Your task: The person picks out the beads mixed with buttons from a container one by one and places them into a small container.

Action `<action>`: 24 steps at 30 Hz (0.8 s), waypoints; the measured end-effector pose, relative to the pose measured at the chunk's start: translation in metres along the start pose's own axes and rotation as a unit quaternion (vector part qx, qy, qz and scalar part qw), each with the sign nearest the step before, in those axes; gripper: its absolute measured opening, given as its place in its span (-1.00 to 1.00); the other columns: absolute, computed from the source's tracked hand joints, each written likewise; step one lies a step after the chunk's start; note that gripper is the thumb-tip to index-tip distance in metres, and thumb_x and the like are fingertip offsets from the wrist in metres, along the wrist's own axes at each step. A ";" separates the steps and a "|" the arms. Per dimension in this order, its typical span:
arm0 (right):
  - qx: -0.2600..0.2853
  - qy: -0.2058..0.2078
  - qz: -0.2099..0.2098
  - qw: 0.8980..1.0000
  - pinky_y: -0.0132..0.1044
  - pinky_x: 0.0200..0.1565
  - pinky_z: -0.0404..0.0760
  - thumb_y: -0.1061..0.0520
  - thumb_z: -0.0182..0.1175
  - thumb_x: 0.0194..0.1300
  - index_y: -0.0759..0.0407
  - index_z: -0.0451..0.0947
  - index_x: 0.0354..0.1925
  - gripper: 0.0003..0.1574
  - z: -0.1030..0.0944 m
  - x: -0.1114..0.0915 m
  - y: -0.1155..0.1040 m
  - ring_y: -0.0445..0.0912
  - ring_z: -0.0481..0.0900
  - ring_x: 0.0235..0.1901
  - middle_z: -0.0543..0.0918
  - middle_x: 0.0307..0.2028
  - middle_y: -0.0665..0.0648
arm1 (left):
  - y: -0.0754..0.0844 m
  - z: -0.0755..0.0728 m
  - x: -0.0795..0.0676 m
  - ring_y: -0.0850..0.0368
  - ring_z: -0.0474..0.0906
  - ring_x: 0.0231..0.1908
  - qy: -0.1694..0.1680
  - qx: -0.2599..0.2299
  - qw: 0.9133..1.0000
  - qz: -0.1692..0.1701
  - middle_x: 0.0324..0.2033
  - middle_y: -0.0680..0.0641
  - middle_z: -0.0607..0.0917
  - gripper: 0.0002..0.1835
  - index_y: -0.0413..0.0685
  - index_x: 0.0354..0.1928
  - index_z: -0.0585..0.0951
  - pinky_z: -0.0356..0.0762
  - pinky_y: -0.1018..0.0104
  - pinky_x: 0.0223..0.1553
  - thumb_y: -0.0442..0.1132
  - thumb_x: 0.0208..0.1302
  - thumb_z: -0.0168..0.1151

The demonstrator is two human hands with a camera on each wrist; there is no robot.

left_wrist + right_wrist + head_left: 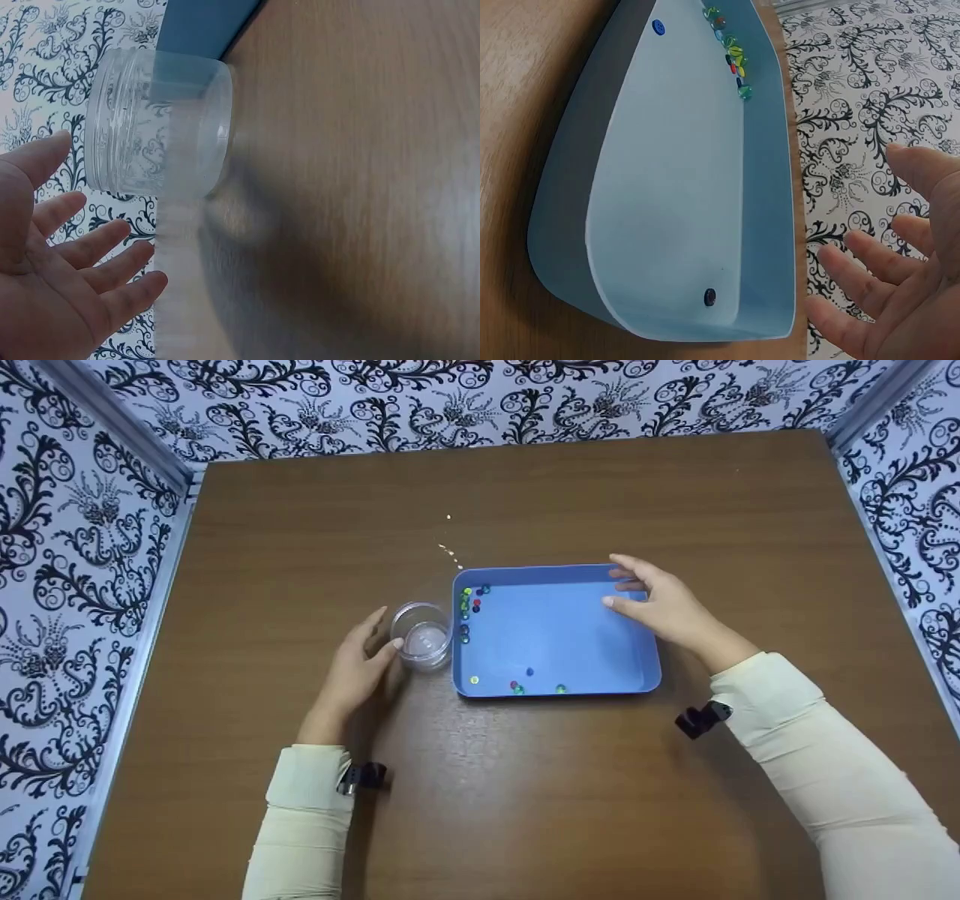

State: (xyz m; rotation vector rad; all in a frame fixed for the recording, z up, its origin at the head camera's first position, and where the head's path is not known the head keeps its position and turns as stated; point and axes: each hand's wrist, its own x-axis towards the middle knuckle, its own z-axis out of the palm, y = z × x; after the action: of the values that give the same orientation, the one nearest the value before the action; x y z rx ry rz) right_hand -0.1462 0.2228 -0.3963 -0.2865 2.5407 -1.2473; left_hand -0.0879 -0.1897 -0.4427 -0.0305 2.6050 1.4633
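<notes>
A clear round jar (422,636) stands upright against the left side of a shallow blue tray (570,634). It looks empty. My left hand (356,667) is beside the jar on its left, fingers spread; in the left wrist view a gap shows between them and the jar (161,124). Over the tray's right end hovers my right hand (664,604), its fingers apart with nothing held. Glass marbles (735,56) and small buttons gather along the tray's left side. A blue button (658,28) and a dark button (710,297) lie apart on its floor.
Small pale specks (450,553) trail across the brown table (337,532) behind the tray. Patterned black-and-white panels (450,405) with grey posts border the table's back and sides. A black camera mount (703,719) sits on the right wrist.
</notes>
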 end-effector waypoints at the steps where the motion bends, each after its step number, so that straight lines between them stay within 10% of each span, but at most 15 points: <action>1: 0.001 -0.003 0.001 1.000 0.16 0.26 0.34 0.00 0.23 0.33 0.17 0.14 0.45 -0.15 0.000 0.000 0.000 0.18 0.39 0.25 0.40 0.29 0.31 | -0.001 0.000 0.000 -0.24 0.22 0.34 0.000 0.000 1.000 0.000 0.35 -0.33 0.29 -0.37 -0.18 0.43 0.23 0.21 -0.03 0.36 -0.21 0.39 0.14; 24: -0.004 -0.081 0.026 0.996 -0.08 0.09 0.47 0.14 0.20 0.33 0.38 0.38 0.27 -0.39 0.012 0.008 0.005 0.14 0.51 0.10 0.59 0.06 0.36 | -0.009 0.001 0.005 -0.19 0.24 0.34 0.015 0.000 1.000 0.009 0.35 -0.29 0.33 -0.44 -0.20 0.39 0.31 0.14 0.02 0.39 -0.27 0.39 0.13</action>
State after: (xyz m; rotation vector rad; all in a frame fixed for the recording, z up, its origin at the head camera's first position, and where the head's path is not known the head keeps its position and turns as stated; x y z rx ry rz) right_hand -0.1498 0.2151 -0.4085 -0.3068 2.4014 -1.1458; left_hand -0.0922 -0.1934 -0.4511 -0.0297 2.6363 1.4799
